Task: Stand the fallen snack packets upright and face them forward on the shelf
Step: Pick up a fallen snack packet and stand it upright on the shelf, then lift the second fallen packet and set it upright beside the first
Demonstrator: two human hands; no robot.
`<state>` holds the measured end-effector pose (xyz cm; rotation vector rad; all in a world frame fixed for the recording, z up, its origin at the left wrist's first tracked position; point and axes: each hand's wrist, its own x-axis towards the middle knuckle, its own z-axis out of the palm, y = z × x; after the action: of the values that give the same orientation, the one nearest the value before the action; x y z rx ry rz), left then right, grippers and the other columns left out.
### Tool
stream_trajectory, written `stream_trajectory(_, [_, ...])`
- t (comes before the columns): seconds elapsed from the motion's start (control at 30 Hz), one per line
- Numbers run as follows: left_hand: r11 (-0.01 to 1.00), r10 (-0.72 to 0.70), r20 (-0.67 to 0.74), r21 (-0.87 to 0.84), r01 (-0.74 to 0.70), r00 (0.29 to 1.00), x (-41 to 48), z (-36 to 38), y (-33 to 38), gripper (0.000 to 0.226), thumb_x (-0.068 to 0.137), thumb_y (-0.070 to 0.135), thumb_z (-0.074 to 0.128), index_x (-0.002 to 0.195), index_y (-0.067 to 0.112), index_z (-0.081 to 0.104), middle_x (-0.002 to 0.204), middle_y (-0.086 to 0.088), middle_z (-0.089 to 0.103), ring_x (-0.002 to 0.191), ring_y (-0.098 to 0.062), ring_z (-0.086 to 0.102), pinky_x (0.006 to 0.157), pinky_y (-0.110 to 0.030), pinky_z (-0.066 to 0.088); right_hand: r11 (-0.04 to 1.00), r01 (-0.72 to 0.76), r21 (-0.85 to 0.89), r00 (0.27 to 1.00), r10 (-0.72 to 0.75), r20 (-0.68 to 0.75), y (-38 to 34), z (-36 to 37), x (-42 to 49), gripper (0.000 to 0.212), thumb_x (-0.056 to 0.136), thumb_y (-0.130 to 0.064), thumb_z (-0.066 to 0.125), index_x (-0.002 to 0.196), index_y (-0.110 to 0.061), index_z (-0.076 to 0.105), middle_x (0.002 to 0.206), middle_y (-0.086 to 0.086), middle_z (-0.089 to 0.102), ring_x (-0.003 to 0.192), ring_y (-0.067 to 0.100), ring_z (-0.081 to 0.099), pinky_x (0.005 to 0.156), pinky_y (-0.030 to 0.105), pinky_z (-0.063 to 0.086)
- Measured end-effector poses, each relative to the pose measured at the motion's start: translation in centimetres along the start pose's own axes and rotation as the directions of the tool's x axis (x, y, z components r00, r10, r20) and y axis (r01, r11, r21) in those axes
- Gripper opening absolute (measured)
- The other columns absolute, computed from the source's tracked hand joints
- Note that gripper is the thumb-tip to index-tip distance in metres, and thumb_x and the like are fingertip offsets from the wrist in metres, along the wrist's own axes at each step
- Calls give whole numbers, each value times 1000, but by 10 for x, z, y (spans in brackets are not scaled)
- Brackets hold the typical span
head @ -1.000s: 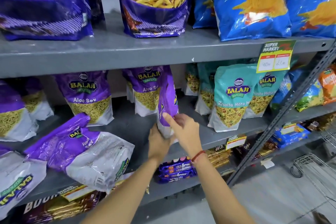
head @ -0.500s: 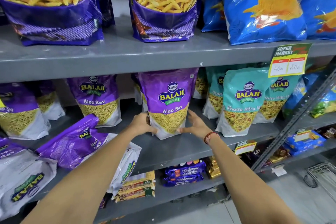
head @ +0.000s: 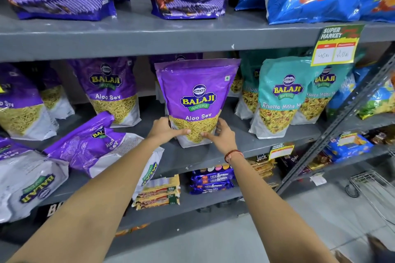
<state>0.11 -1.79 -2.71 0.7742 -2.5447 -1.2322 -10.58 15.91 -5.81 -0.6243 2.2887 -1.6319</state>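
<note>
Bare shelf point(head: 239, 151) right of held packet point(head: 195, 100); fallen packet point(head: 94, 145) blocks left, seemingly overhanging edge.

Biscuit packs point(head: 211, 180) lie below; a price tag point(head: 335, 46) hangs above.

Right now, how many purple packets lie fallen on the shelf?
2: one fallen packet left of the held packet, a second fallen packet at the far-left edge; more may be hidden.

Upright Aloo Sev packet point(head: 195, 100) between hands point(head: 192, 133)
</note>
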Motion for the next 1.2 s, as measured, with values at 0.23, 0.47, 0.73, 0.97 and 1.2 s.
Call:
stream_trajectory(0.23, [1000,-12,-24,-24,11,1000,-4,4,0,56,57,50,83,102,19,69,110,-5,73,105,-19,64,79,-21,41,1000,-3,-28,1000,2,-11,-2,-2,-4,73,70,-25,82,131,-8,46,129,15,60,118,26,57,93,27,42])
stream_trajectory(0.47, [999,-6,-1,-48,6,1000,-10,4,4,58,57,49,83,106,22,67,113,-1,72,110,-18,61,81,-21,40,999,-21,-31,1000,20,-10,-2,-2,-9,74,71,-28,81,133,-10,45,132,15,58,120,29,56,98,35,44])
stream_trajectory(0.73, [998,18,-138,-51,-25,990,-23,-8,7,52,71,41,77,109,11,60,118,-12,66,107,-27,62,84,-32,48,1000,16,-23,932,-23,-362,-4,21,-54,58,74,-53,71,114,-15,56,100,-1,57,80,7,55,78,40,54])
stream_trajectory(0.97, [998,-20,-487,-58,-9,873,-77,-71,-27,46,82,26,69,121,4,57,123,-18,61,113,-33,57,99,-39,45,928,326,-183,946,-318,69,-35,83,-68,36,88,-40,61,103,-7,63,99,13,64,94,27,58,82,31,44])
stream_trajectory(1.2, [993,-111,-591,-38,110,799,-172,-59,-72,48,83,23,67,123,2,48,123,-20,49,117,-33,45,99,-39,36,960,119,-255,859,29,511,-59,136,-55,81,85,-56,55,143,-4,32,148,19,39,136,33,37,112,43,30])
